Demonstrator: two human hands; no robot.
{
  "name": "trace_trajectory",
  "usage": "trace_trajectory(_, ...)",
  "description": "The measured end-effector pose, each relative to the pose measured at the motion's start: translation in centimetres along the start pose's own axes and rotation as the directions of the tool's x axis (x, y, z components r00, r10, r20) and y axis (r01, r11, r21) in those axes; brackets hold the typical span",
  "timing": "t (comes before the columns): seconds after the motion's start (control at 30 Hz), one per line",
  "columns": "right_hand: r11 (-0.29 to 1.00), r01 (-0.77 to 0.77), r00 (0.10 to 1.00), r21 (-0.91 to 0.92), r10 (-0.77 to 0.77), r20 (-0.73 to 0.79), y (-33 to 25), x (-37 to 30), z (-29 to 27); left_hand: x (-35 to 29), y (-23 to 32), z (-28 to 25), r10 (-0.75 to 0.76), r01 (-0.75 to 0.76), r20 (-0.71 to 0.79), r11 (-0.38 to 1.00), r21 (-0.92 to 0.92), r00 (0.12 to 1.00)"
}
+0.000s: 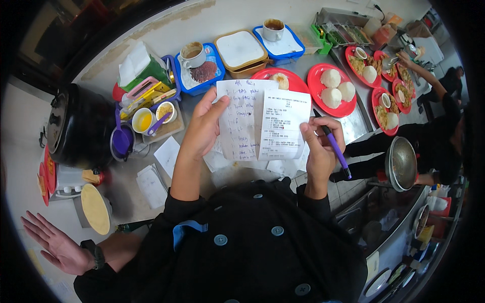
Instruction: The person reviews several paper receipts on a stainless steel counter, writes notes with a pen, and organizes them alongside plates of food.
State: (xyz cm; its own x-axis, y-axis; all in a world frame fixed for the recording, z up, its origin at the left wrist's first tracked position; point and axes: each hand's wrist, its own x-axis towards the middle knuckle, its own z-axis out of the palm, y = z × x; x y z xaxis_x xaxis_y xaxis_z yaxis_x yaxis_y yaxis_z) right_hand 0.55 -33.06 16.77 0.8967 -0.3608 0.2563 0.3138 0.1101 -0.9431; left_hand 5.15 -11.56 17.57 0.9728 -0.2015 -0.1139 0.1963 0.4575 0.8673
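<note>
My left hand point(202, 126) pinches a handwritten paper slip point(237, 123) in front of my chest, thumb on its front face. Beside it, overlapping its edge, a printed receipt point(283, 126) is gripped at its right side by my right hand point(321, 154). A purple-and-black pen point(337, 151) also rests in my right hand, tucked between the fingers and slanting down to the right. Behind the papers sits a red plate point(298, 83) with a rice mound point(279, 81), partly hidden. Right of it is another red plate point(348, 108) with three rice mounds point(331, 96).
Several filled red plates point(379, 126) stand at the right, where another person's arm point(429, 78) reaches over. Another person's hand point(63, 247) spreads at lower left. A black pot point(76, 126), purple ladle point(120, 139), blue tubs point(202, 88) and loose papers point(151, 187) occupy the counter.
</note>
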Motion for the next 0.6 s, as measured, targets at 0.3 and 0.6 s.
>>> trace_trajectory(0.3, 1.000, 0.011, 1.000, 0.004, -0.011, -0.010, 0.17, -0.11, -0.10, -0.53, 0.13, 0.45, -0.011, 0.011, 0.006, 1.000, 0.017, 1.000)
trace_trajectory(0.6, 0.999, 0.013, 1.000, -0.038, -0.013, -0.013, 0.04, -0.06, -0.25, -0.63, 0.06, 0.06, -0.009, 0.009, 0.008, 1.000, 0.027, 1.000)
